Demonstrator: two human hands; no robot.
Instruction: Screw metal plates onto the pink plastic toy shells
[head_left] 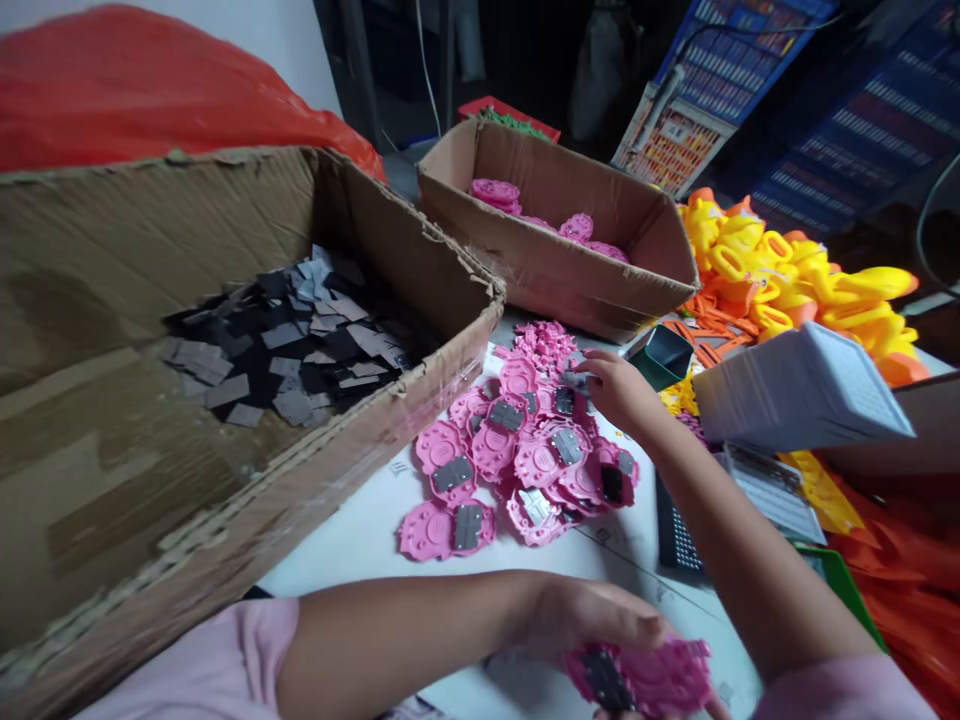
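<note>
Head view: the left hand (600, 615) closes around a pink plate (671, 675); the right hand (619, 390), fingers curled, is at small pink parts (544, 345), its grip unclear. Beyond the left hand, more pink plates (536, 462) heap on the white worktop (337, 555). Left of both hands stands a cardboard box (345, 490); yellow toys (795, 270) lie right of the right hand.

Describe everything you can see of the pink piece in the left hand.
The pink piece looks like shiny moulded plastic, with a wavy outline and raised details on its face. A dark, roughly rectangular plate sits toward its left side. The left hand grips it, near the bottom of the picture. Its underside is hidden.
</note>
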